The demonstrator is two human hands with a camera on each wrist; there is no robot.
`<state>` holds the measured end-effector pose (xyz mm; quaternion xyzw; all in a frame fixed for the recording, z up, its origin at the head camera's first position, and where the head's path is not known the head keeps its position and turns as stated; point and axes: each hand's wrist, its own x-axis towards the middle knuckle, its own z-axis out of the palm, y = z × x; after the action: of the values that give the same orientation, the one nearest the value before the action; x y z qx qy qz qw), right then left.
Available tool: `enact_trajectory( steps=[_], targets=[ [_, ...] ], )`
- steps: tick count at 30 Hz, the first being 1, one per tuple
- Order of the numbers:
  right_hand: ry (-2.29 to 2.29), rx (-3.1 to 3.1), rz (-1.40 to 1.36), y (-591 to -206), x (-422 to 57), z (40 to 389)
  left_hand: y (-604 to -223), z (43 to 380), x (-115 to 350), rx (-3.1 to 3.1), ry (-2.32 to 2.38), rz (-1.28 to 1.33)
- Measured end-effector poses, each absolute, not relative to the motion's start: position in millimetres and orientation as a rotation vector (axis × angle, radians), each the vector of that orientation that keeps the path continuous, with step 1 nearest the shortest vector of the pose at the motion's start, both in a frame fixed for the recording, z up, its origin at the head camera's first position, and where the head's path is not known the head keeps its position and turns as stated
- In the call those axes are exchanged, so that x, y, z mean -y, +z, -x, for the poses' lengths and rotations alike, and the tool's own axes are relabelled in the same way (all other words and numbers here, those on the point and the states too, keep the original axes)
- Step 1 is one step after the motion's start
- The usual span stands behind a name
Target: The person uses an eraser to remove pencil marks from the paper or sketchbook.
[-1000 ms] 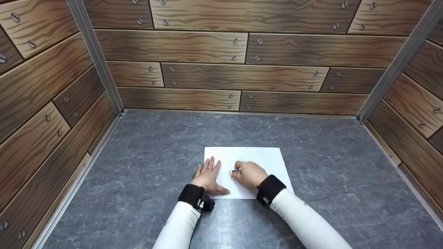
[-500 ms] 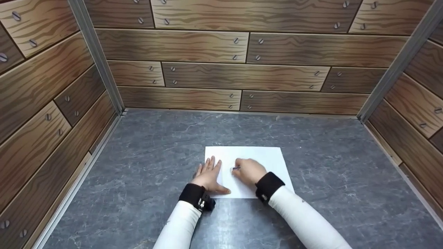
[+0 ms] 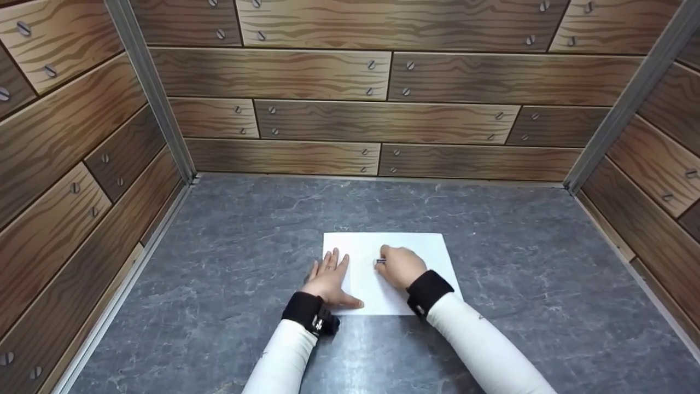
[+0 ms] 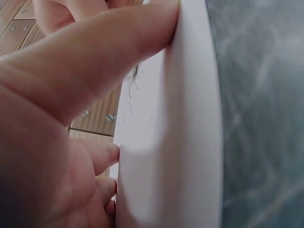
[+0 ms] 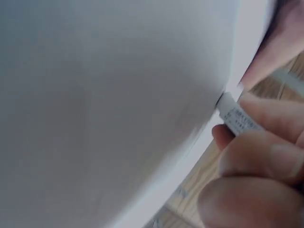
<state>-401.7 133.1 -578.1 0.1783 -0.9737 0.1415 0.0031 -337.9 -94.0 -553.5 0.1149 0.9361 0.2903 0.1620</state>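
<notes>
A white sheet of paper (image 3: 363,249) lies flat on the grey tabletop. My left hand (image 3: 328,284) rests on its left side with the fingers spread; in the left wrist view the thumb (image 4: 118,42) presses near the edge of the paper (image 4: 194,118). My right hand (image 3: 403,267) pinches a small white eraser (image 3: 381,261) in a printed sleeve. The right wrist view has the eraser (image 5: 235,114) with its end against the paper and curled fingers round its sleeve. Thin dark crumbs (image 4: 130,95) lie on the sheet near the eraser.
Wood-patterned panels (image 3: 317,120) with metal corner strips (image 3: 158,98) enclose the grey marbled tabletop (image 3: 246,230) at the back and both sides. Black bands with cameras circle both wrists, over white sleeves (image 3: 481,339).
My right hand, with the eraser, has moved away from me and slightly to the right over the paper. The left hand stays in place.
</notes>
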Motion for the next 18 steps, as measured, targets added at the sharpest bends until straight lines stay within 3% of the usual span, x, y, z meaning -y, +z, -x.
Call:
enact_trajectory(
  steps=[8, 14, 18],
  targets=[
    [0.497, 3.044, -0.813, -586.2, -128.8, 400.0, -560.3, 339.0, 96.5, -2.683, 0.836, -0.344],
    [0.478, 3.041, -0.583, -584.3, -131.1, 398.8, -560.7, 337.5, 95.3, -2.675, 0.826, -0.342],
    [0.498, 3.064, -0.756, -584.8, -127.7, 396.1, -559.8, 336.2, 94.9, -2.678, 0.832, -0.346]
  ],
)
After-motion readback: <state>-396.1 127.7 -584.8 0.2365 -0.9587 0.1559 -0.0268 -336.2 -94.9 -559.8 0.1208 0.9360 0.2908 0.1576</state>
